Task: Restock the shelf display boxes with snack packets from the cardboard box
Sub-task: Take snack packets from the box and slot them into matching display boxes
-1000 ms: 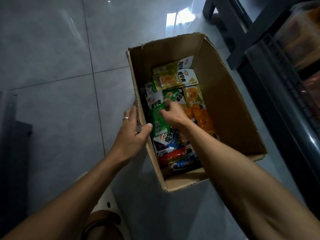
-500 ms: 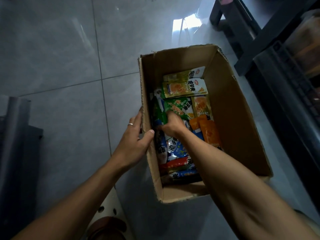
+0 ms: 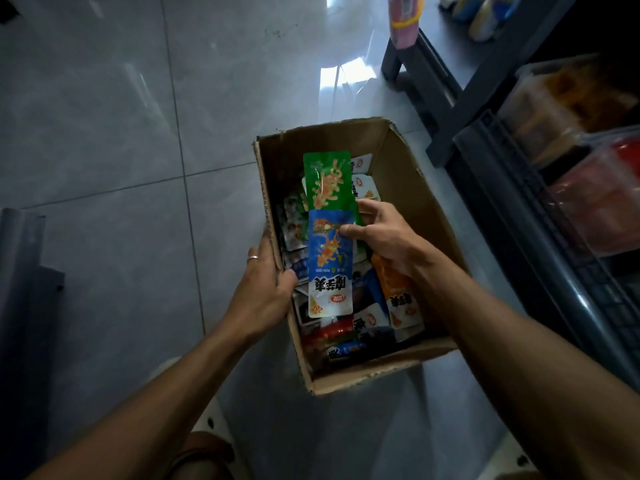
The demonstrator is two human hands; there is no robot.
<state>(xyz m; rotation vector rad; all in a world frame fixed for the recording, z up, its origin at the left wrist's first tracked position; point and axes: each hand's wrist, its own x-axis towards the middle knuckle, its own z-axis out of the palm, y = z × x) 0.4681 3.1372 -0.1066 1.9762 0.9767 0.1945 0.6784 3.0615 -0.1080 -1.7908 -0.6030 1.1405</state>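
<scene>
Open cardboard box (image 3: 408, 188) on floor, half-full w/ snack pkts; blue (image 3: 330, 268) + green (image 3: 327, 181) pkts lifted.

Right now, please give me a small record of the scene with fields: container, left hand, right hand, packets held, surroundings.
container: open brown cardboard box on grey tiled floor
left hand: left hand grips the box's left wall
right hand: right hand pinches two packets
packets held: green foil snack packet, blue foil snack packet
surroundings: dark shelf unit at right

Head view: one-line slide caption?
Right hand lifts blue packet and green packet from cardboard box; left hand steadies it.
</scene>
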